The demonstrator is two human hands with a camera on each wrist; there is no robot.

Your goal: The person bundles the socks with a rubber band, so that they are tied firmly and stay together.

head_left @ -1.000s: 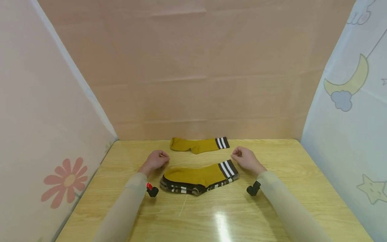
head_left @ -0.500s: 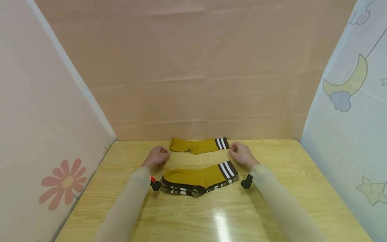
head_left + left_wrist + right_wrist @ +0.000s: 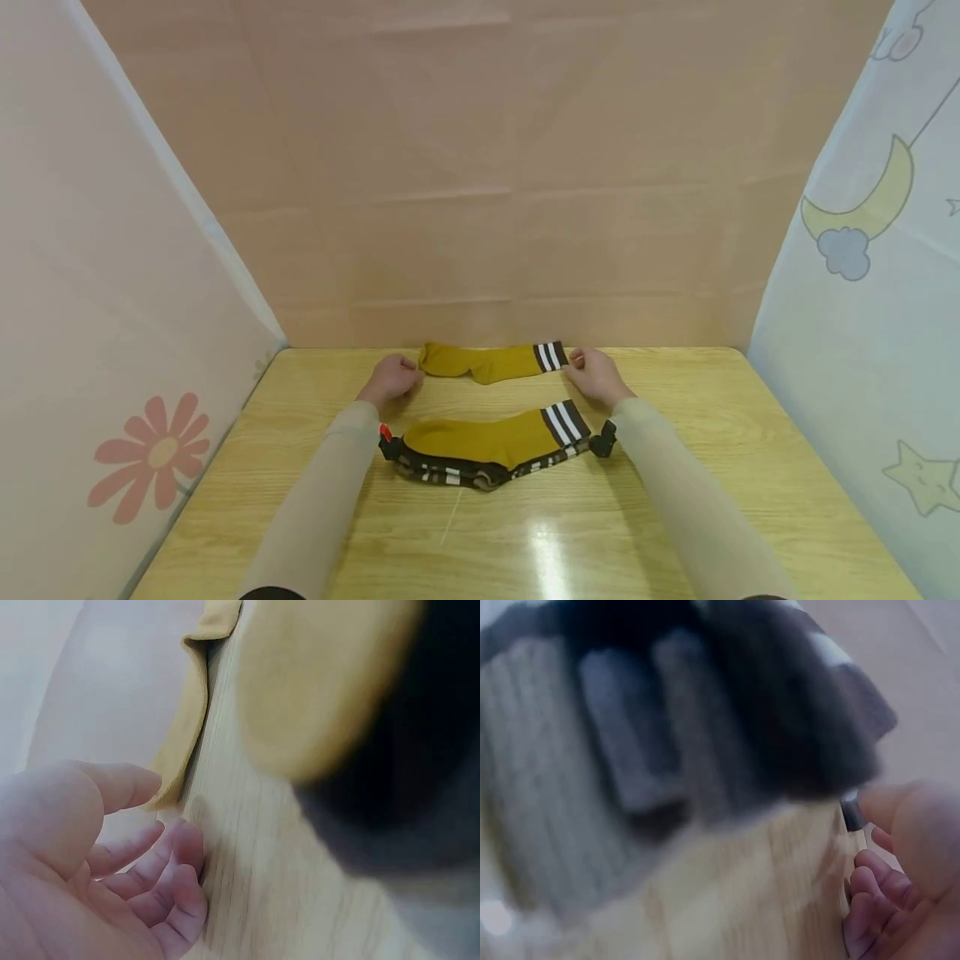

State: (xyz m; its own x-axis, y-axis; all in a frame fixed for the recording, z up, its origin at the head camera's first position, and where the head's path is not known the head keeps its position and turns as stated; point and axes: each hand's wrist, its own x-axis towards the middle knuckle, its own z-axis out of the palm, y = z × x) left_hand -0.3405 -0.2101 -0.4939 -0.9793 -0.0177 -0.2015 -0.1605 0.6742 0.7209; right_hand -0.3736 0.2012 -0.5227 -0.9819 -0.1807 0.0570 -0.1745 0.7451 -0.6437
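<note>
A mustard sock (image 3: pixel 491 362) with a dark, white-striped cuff lies flat near the table's back edge. My left hand (image 3: pixel 393 377) is at its toe; in the left wrist view the thumb and loosely bent fingers (image 3: pixel 187 844) stand apart, the thumb tip by the toe. My right hand (image 3: pixel 596 375) is at the cuff, thumb close to the cuff's edge and fingers (image 3: pixel 877 889) loosely curled. Whether either hand touches the sock is unclear. Nearer me, a stack of socks (image 3: pixel 480 437) lies between my forearms, a mustard striped one on top and dark patterned ones below.
The socks lie on a light wooden table (image 3: pixel 480 542). A tan cloth backdrop (image 3: pixel 495 208) rises behind its back edge. Printed panels stand at the sides, a flower (image 3: pixel 153 454) on the left one and a moon (image 3: pixel 862 200) on the right one.
Both hands have moved forward, away from me, and inward to the two ends of the far sock. The far sock and the stack lie where they were.
</note>
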